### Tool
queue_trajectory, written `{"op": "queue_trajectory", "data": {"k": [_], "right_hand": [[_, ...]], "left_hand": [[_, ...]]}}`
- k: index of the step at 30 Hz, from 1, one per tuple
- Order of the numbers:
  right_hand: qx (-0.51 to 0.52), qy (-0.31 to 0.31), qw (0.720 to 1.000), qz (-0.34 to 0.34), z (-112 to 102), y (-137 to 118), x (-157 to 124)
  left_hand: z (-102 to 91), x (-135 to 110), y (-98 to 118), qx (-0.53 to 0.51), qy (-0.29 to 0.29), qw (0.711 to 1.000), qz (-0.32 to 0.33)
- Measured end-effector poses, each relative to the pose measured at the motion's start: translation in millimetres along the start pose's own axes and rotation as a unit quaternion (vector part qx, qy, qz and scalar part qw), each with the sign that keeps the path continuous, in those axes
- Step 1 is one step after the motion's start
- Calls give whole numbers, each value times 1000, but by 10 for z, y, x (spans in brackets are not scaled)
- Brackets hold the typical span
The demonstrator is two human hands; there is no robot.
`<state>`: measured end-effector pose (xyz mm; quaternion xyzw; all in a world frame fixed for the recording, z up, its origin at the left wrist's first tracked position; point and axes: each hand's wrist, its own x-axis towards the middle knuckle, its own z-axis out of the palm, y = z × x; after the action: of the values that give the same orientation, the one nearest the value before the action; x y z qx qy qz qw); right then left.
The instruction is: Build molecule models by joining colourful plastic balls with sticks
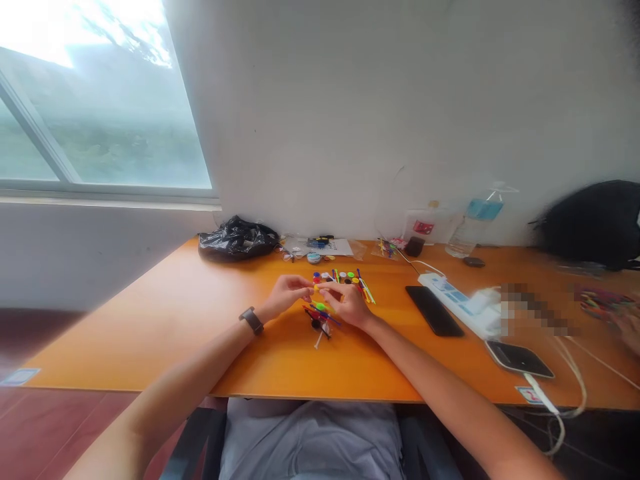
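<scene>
Over the middle of the table, my left hand [289, 295] and my right hand [347, 305] meet at the fingertips. Between them is a small yellow piece [317, 288], too small to name; the fingers of both hands are pinched on it. Just below the hands lies a loose pile of coloured plastic sticks [327, 317] with round pieces among them, one bright green [321, 307]. Beyond my right hand, round caps [343, 275] in several colours and more sticks [367, 287] are laid out. My left wrist wears a dark watch [251, 321].
At the back of the wooden table [150, 333] stand a black plastic bag [238, 239], papers [340, 247] and a water bottle [473, 223]. On the right are a black phone [434, 311], a power strip [457, 303], a charging phone [520, 359] and cables. Another person's hand [629, 327] shows at the right edge.
</scene>
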<state>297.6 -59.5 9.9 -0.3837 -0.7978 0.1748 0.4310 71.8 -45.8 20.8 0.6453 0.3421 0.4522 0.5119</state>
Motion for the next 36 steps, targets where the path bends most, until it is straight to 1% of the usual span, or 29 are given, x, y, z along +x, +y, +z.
{"op": "queue_trajectory", "data": {"k": [3,6,9,11,13,16,18,21,25,28,30,32,34,36], "right_hand": [[-28,24,999,7,-48,-4,20],[-64,40,997,17,-98,19,42],[-84,36,996,20,-105,48,48],[-83,25,996,22,-90,52,43],[-81,9,997,17,-76,39,35],[-88,-6,996,11,-73,16,28],[-102,-4,995,17,-78,21,28],[-121,10,992,26,-75,66,30],[-133,23,990,28,-41,108,20],[-136,35,989,35,-36,101,21],[-132,51,989,39,-77,126,53],[-133,74,987,46,-164,216,125],[-151,91,982,64,-288,380,234],[-188,73,975,92,-421,592,370]], "left_hand": [[-10,-13,-52,69,-24,997,29],[-11,-16,-134,156,-35,985,58],[-18,10,-193,218,-37,971,89],[-24,24,-182,245,-58,960,127],[-26,17,-129,252,-92,950,159],[-10,-37,-21,239,-140,946,166],[14,-81,30,244,-178,939,164],[73,-123,43,257,-216,922,191],[167,-136,-14,267,-224,909,229],[210,-149,-40,276,-220,907,229],[216,-164,-38,278,-218,908,223],[211,-177,-30,279,-215,910,219],[204,-181,-28,277,-213,911,221],[201,-178,-42,268,-215,912,225]]}}
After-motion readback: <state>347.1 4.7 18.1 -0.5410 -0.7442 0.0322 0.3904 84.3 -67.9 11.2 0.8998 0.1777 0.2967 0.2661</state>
